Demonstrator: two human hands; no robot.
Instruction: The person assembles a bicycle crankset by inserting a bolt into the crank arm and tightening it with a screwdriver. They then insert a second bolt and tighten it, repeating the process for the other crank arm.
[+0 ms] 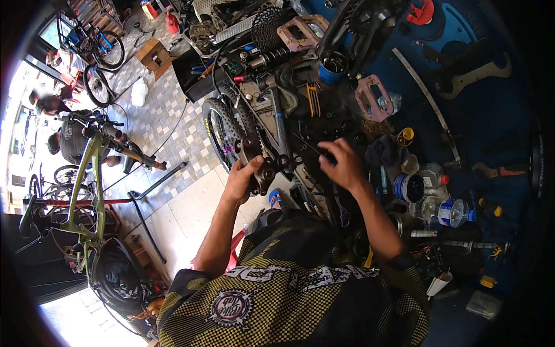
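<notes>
My left hand [239, 180] is closed round a dark metal bike part with round holes, which looks like a suspension linkage [266, 173]; it is held up over the near edge of the bench. To the right, my right hand [345, 166] has its fingers bent together at one end of a thin dark rod-like tool [307, 142]. The tool points up and left over the cluttered bench; its exact kind is too small to tell. A hammer [278, 113] lies just beyond the linkage, and a yellow folding hex key set [313, 99] lies beyond the right hand.
Pink pedals [373, 98], a cassette [267, 29], a shock absorber [269, 59] and plastic bottles [454, 212] crowd the bench. A knobby tyre [218, 130] stands beside its left edge. A green bike frame [87, 191] hangs at left, near a crouching person [75, 139].
</notes>
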